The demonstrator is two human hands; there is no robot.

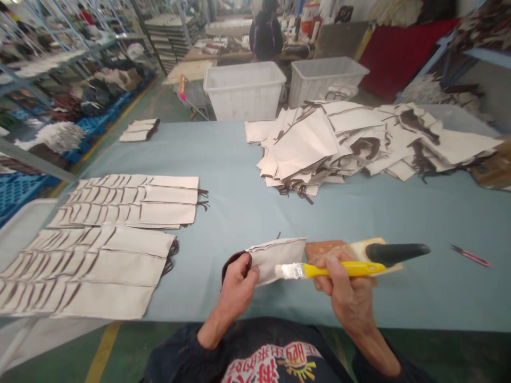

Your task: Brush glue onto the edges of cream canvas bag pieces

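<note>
2 hands (238,291), 1 yellow brush (314,270), 1 held cream piece (275,256): 4–7 o'clock. 1 pink-handled tool (471,256): 3 o'clock. 2 white bins (244,93): 12–1 o'clock.

Cream panel (271,258), brown-ended, yellow-handled brush (312,271) pointing left

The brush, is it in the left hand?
No, the brush is in the right hand, while the left hand grips a pale piece.

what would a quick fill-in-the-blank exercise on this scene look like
The right hand holds a brush with a ____ handle.
The pale piece by the bristles is gripped by the ____ hand.
In the picture, the red-handled tool lies to the brush's ____.

Missing words: yellow; left; right
</note>
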